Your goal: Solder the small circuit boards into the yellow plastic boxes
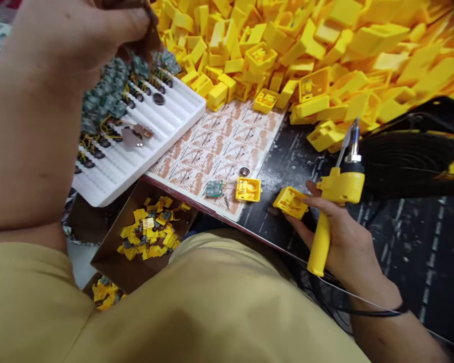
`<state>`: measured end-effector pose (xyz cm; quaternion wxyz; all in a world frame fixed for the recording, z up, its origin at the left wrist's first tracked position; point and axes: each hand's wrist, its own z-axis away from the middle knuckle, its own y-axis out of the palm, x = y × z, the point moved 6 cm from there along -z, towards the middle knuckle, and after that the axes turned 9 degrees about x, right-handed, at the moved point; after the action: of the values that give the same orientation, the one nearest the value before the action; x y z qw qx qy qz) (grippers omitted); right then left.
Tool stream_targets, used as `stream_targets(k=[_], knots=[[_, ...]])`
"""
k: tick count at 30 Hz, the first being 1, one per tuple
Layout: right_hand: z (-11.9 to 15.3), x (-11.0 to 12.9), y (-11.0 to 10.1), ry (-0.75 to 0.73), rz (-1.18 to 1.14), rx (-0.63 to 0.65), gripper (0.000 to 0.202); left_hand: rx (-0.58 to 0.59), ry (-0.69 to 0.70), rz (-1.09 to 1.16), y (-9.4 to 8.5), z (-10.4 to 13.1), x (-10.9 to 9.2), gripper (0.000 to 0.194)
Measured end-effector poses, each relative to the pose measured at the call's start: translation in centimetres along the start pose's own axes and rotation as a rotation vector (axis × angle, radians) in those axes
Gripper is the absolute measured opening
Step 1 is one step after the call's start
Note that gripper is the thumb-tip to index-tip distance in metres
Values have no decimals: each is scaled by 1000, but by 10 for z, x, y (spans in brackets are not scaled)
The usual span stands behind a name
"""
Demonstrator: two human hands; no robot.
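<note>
Over the white foam tray [174, 132], my left hand [98, 38] is closed, its fingertips bunched at the top of the view; what they pinch is hidden. The tray holds rows of green circuit boards [106, 98] wired to small round black parts. My right hand [344, 237] grips a yellow soldering gun [321, 242], its metal tip pointing up and away. The same hand's fingers also hold an open yellow plastic housing [290, 202]. To its left, another open yellow housing [248, 189] lies on the table beside a wired green board [214, 188] and a round black part [244, 172].
A large heap of yellow housings [265, 55] covers the back of the table. At the right is a coil of black cable [401, 151]. Below the table's front edge, a cardboard box [109, 257] contains yellow and dark pieces. A thin wire trails from the soldering gun.
</note>
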<state>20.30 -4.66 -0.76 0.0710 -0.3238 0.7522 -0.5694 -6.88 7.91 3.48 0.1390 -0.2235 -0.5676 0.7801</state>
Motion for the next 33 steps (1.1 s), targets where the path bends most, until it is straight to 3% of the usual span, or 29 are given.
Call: stream_targets(k=[3, 7, 9, 11, 14, 16, 18, 23, 26, 30, 33], knots=[[-6, 5, 0, 3, -6, 0, 45, -59, 65, 108, -3, -19, -37, 55], [-8, 4, 8, -14, -44, 50, 40, -136, 153, 258, -5, -41, -68, 37], [-3, 1, 5, -16, -70, 58, 45, -133, 249, 327, 4, -39, -79, 29], [5, 0, -5, -13, -71, 26, 46, -42, 408, 330, 19, -27, -90, 26], [18, 1, -33, 36, -17, -140, 37, 56, 551, 262, 34, -7, -96, 27], [23, 4, -51, 74, 13, -253, 29, -5, 473, 258, 28, -6, -94, 27], [24, 6, -59, 96, 3, -280, 22, -54, 382, 232, 20, -14, -98, 26], [25, 8, -60, 72, -12, -245, 16, 121, 368, -13, 23, -40, -133, 32], [32, 6, -59, 86, -13, -227, 22, 235, 306, -12, 35, -51, -134, 33], [38, 4, -58, 86, -46, -211, 21, 208, 299, 348, 43, -57, -123, 12], [37, 3, -56, 54, -80, -221, 22, 207, 348, 701, 41, -56, -120, 15]])
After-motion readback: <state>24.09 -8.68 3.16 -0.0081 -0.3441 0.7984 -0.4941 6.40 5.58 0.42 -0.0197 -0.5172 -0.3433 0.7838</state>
